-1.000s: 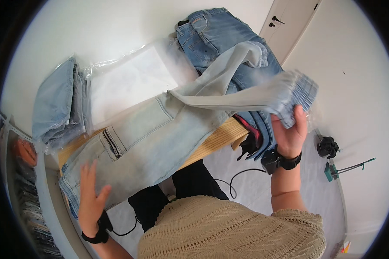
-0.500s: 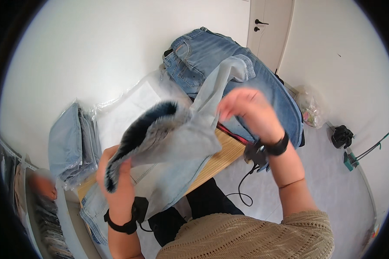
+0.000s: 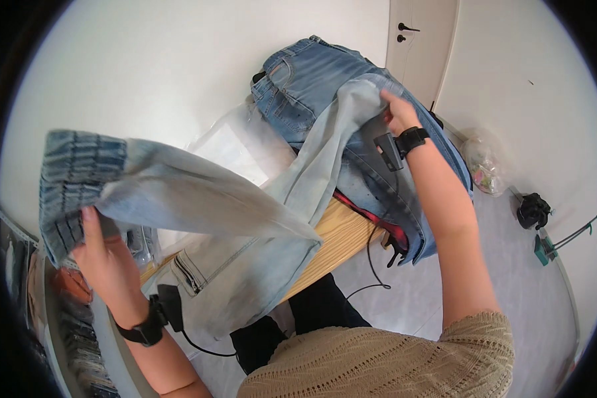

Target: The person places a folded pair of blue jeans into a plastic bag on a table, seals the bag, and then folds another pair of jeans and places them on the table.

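I see left hand (image 3: 105,262) gripping pale-blue denim trousers (image 3: 199,189) by gathered cuff (image 3: 83,159); right hand (image 3: 401,114) at far-right hem (image 3: 386,83), hold unclear. Likely limp, light; grip cuffs.

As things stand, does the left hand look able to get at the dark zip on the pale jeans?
Probably not yet: the left hand looks occupied gripping the raised cuff of the pale jeans. The dark zip itself lies uncovered close by, so freeing that hand should suffice.
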{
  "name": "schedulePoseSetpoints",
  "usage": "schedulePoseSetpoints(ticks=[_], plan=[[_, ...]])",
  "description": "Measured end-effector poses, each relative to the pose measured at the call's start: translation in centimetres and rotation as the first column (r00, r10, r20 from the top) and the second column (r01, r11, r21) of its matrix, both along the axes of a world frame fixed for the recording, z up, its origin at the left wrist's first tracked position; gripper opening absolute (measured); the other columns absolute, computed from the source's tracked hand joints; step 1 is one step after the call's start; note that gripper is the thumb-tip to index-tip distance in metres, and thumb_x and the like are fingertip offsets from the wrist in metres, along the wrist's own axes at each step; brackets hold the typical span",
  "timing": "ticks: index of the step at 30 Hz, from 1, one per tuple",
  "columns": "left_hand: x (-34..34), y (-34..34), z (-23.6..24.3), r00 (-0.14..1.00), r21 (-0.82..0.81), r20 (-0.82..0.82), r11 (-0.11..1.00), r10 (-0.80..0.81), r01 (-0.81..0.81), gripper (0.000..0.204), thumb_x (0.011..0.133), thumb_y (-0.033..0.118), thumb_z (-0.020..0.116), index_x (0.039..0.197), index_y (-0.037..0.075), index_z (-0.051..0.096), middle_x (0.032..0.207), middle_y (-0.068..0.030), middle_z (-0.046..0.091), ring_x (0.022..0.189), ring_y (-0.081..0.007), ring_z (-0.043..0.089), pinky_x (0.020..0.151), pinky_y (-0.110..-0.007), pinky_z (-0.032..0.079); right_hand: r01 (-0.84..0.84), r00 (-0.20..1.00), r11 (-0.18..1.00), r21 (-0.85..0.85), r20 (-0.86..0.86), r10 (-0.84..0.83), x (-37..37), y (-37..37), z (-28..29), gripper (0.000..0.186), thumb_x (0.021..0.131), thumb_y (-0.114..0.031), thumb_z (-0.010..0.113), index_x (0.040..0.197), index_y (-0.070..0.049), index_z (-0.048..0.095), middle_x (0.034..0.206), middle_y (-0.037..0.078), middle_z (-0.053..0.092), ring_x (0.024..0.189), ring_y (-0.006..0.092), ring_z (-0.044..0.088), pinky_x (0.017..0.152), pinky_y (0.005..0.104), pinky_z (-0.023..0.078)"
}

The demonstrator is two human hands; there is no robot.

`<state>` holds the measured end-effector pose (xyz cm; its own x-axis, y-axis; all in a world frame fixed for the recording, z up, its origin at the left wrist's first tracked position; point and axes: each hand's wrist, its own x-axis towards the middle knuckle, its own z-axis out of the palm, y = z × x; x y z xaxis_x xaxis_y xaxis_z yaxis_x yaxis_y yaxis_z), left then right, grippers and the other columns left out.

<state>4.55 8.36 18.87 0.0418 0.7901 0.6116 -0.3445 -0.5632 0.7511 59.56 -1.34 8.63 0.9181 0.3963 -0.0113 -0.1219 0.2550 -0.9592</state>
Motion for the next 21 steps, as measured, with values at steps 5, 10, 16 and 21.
schedulePoseSetpoints(ticks=[5,10,16,21], plan=[[1.5,2.9,3.3,0.969,0.043,0.125,0.977,-0.213,0.209,0.026,0.092,0.017,0.055,0.109,-0.003,0.055,0.113,-0.0085,0.060,0.103,-0.0154,0.057,0.090,-0.029,0.042,0.069,0.856,0.982,0.173,0.496,-0.148,-2.8,-3.4,7.0,0.033,0.089,-0.023,0.058,0.108,0.004,0.056,0.095,0.009,0.062,0.086,0.0162,0.055,0.077,0.0290,0.044],[2.9,5.9,5.0,0.929,0.032,0.171,0.944,-0.328,0.327,0.024,0.093,0.015,0.052,0.111,0.001,0.056,0.115,-0.0087,0.060,0.106,-0.0167,0.057,0.092,-0.031,0.043,0.183,0.856,0.982,-0.034,0.497,-0.143,2.2,-6.8,3.6,0.033,0.088,-0.021,0.058,0.108,0.005,0.055,0.097,0.010,0.061,0.087,0.0158,0.055,0.075,0.0286,0.044],[8.0,5.9,4.7,0.917,-0.017,0.086,0.920,-0.389,0.392,0.022,0.092,0.015,0.054,0.108,0.000,0.058,0.111,-0.0080,0.061,0.102,-0.0163,0.058,0.092,-0.030,0.042,0.516,0.640,0.801,-0.304,0.758,-0.125,1.6,-8.3,1.6,0.044,0.081,-0.019,0.063,0.118,0.002,0.052,0.114,0.017,0.059,0.108,0.0231,0.055,0.091,0.0319,0.043],[13.6,3.9,4.3,0.923,0.001,-0.057,0.924,-0.381,0.382,0.028,0.089,0.016,0.058,0.111,-0.001,0.056,0.112,-0.0082,0.060,0.103,-0.0148,0.055,0.093,-0.028,0.039,-0.187,0.339,0.978,0.088,0.941,-0.020,-16.0,-5.4,9.5,0.060,0.075,-0.033,0.073,0.122,-0.002,0.051,0.117,0.010,0.059,0.109,0.0251,0.054,0.097,0.0345,0.038]])
